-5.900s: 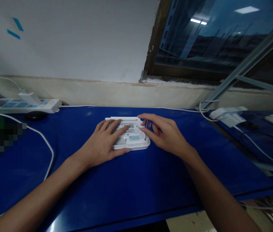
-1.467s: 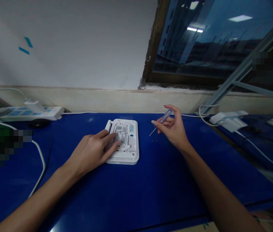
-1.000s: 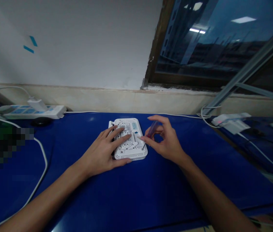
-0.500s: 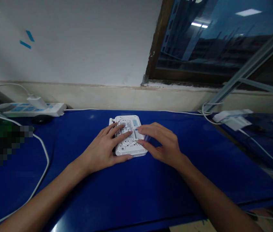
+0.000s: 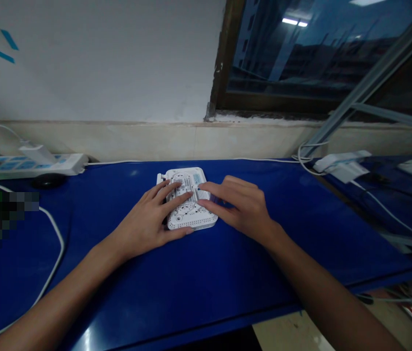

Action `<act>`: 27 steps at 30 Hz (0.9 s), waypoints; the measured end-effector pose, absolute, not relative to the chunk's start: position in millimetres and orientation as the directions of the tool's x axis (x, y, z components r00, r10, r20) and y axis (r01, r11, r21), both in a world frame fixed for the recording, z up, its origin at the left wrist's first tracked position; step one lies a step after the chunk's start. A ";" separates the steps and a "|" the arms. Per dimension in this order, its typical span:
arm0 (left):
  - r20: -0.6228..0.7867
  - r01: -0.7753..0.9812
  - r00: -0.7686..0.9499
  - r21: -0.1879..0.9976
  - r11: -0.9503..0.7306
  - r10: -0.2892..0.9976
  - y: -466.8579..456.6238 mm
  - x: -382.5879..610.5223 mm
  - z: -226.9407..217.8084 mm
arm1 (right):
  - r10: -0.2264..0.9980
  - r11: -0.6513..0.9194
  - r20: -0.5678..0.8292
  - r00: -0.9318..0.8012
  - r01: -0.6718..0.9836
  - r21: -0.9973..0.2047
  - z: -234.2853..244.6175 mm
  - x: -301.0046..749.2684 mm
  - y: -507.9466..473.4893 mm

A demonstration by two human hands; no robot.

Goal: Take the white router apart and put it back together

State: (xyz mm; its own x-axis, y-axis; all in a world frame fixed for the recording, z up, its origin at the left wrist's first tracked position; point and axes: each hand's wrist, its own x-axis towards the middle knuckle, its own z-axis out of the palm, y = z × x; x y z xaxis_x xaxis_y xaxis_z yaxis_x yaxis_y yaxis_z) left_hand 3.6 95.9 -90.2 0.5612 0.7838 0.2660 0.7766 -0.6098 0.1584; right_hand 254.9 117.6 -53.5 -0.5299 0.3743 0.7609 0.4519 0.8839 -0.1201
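A white router point(image 5: 188, 218) lies bottom-up on the blue table point(image 5: 198, 282), short end toward me. My left hand point(image 5: 147, 222) rests flat on its left half, fingers spread over the top and thumb along the near edge. My right hand point(image 5: 244, 207) hovers low over the router's right edge with its fingers together and curved down, fingertips at the casing. The small screwdriver it carried is hidden beneath that hand.
A white power strip point(image 5: 34, 165) with a plug sits at the back left, and a white cable point(image 5: 50, 229) loops across the table's left side. White adapters and cords point(image 5: 341, 165) lie at the back right by a metal frame. A window point(image 5: 319, 48) is behind.
My right hand came back from the right with the screwdriver and lowered onto the router's right edge. The router was turned lengthwise under my left hand, which stays on it.
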 end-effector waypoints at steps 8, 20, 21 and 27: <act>0.272 0.777 0.563 0.148 -0.612 0.781 95.4 3.8 -90.1 | 0.486 0.874 0.574 -0.659 0.384 -0.299 -37.5 268.5 115.9; 0.283 0.773 0.557 0.166 -0.612 0.781 95.2 4.6 -89.1 | 0.568 0.821 0.598 -0.565 0.436 -0.368 -49.9 259.7 116.9; 0.283 0.770 0.558 0.174 -0.614 0.780 95.1 4.4 -88.9 | 0.567 0.823 0.578 -0.587 0.424 -0.377 -48.0 259.1 115.0; 0.268 0.763 0.559 0.205 -0.614 0.784 95.0 3.2 -88.2 | 0.570 0.821 0.524 -0.633 0.436 -0.368 -48.5 257.4 112.0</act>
State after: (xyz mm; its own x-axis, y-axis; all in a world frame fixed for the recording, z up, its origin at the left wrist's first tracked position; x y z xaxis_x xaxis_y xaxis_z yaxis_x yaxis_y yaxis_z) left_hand 3.2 95.0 -88.2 0.5591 0.7845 0.2682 0.7627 -0.6136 0.2046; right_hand 257.4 112.0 -48.5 -0.6327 0.5702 0.5240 0.4355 0.8215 -0.3681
